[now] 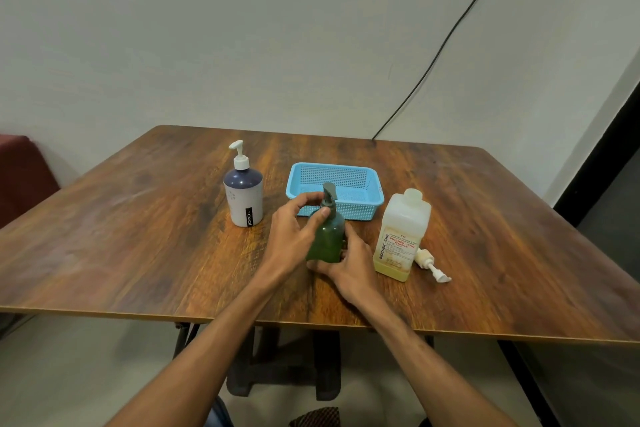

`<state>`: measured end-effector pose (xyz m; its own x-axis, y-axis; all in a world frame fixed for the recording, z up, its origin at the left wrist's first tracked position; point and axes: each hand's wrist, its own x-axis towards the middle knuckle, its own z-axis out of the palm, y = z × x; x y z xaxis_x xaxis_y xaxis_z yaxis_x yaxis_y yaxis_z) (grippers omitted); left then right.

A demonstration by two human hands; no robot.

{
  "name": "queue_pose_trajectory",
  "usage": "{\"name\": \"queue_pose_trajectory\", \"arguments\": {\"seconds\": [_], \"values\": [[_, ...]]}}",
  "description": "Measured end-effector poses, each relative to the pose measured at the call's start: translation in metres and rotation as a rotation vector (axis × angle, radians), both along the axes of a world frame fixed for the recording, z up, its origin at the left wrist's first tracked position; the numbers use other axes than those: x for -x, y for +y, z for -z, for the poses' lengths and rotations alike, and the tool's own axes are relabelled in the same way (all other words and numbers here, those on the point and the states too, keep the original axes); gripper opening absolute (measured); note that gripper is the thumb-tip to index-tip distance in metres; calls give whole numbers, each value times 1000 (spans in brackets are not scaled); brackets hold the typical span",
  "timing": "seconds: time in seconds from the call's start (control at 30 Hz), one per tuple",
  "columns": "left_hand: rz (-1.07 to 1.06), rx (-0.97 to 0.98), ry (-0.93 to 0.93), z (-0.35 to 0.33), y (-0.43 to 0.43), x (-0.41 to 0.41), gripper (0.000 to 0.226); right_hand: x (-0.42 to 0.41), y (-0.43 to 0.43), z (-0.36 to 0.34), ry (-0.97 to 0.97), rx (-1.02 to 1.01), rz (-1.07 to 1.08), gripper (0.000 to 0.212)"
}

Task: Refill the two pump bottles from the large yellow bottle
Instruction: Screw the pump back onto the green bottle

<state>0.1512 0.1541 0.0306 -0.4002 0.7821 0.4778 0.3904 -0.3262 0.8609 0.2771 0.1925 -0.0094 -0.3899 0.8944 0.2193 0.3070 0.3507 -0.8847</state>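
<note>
A small green pump bottle [327, 239] stands upright at the middle of the wooden table [138, 236]. My right hand [349, 263] wraps around its lower body. My left hand [294, 229] has fingers and thumb closed on the collar under its dark pump head [329, 192]. A white and dark-blue pump bottle [243, 196] stands to the left, pump on. The large yellow bottle [401, 236] stands to the right with its neck uncovered and a little yellow liquid at the bottom. Its white pump [431, 265] lies on the table beside it.
A light-blue perforated basket [367, 199] sits behind the green bottle. A black cable [443, 45] runs down the wall to the table's back edge. A dark red seat [20, 170] is at far left. Table legs and a stool show below the front edge.
</note>
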Motion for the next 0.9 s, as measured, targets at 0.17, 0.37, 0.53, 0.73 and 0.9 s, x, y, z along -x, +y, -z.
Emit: {"name": "queue_pose_trajectory", "arguments": {"seconds": [0.17,0.37,0.53,0.73,0.9], "values": [[19,45,-80,-1,-3,-2,47,-1,-1,-2,-16,-20,-4,89],[-115,4,-1,-7,1,-11,29,-2,-3,-5,-9,2,-3,90],[-9,55,0,-8,-1,-1,32,-2,-3,-5,-17,-2,-12,87],[-38,69,-61,-4,-3,-4,43,-2,-4,-5,-38,-13,1,88],[-59,47,-51,-5,-1,-4,35,-1,-4,-6,-36,-8,1,87]]}}
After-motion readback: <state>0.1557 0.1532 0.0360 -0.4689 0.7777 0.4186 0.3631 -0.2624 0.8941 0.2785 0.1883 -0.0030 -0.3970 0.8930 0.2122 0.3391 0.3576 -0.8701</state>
